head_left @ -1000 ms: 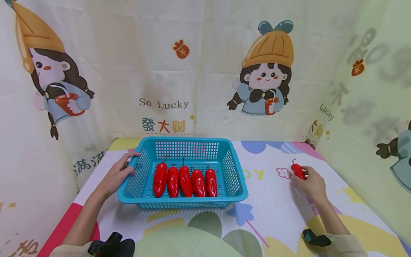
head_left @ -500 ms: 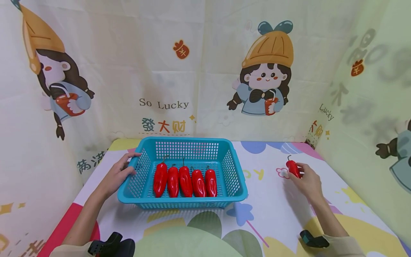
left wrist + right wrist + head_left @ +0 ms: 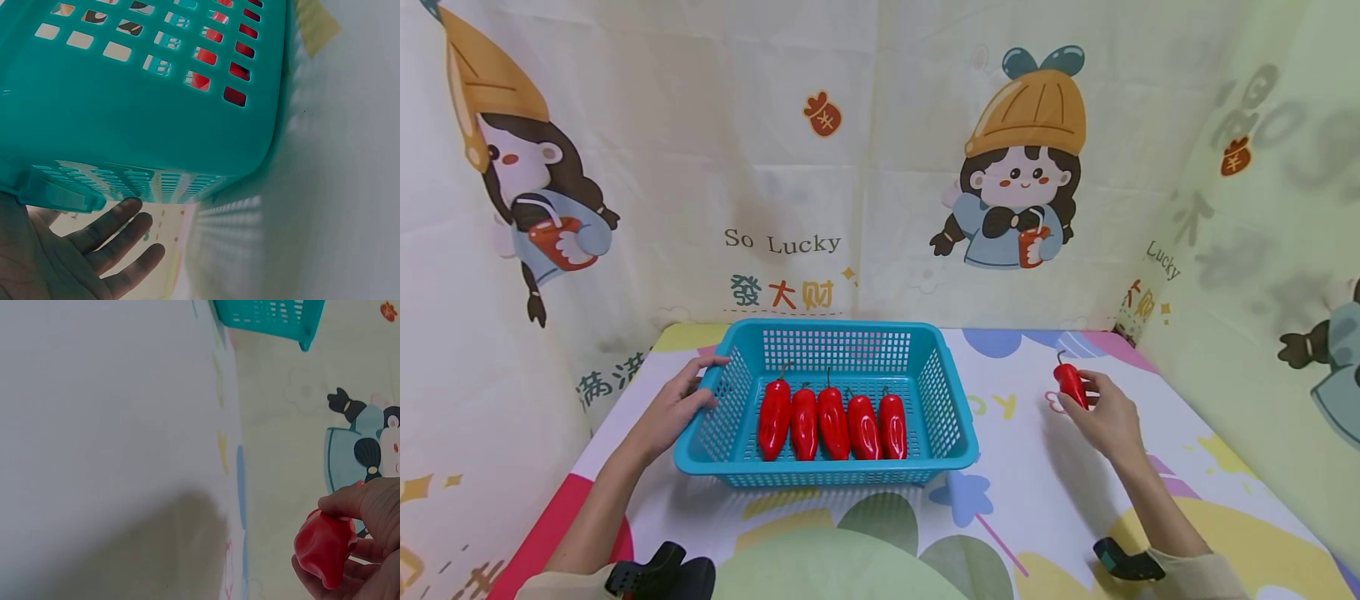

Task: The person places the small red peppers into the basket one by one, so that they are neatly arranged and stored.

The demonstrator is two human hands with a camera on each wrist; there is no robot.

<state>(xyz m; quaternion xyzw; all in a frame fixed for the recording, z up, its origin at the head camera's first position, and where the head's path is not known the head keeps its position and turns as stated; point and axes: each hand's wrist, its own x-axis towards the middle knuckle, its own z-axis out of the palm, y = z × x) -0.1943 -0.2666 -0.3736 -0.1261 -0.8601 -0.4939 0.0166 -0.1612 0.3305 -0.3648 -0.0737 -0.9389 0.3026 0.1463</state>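
Note:
My left hand (image 3: 664,415) rests at the left rim of a turquoise plastic basket (image 3: 820,468), its thumb and a fingertip over the edge. The left wrist view has its other fingers (image 3: 122,244) straight and spread below the rim, outside the perforated wall. Inside the basket, several glossy red chili peppers (image 3: 833,423) lie side by side, stems pointing away from me. To the right of the basket, my right hand (image 3: 1108,421) holds another red chili pepper (image 3: 1070,383) above the table, stem upward. In the right wrist view, thumb and fingers pinch this pepper (image 3: 325,547).
A white table (image 3: 1015,467) with colourful printed shapes lies under everything. Cream sheets (image 3: 895,192) with cartoon figures and lettering stand behind it and along both sides. Black wrist devices (image 3: 1126,560) sit on both forearms.
My right hand has moved left and slightly away from me, bringing the chili pepper nearer the basket. The left hand, the basket and the peppers inside look the same.

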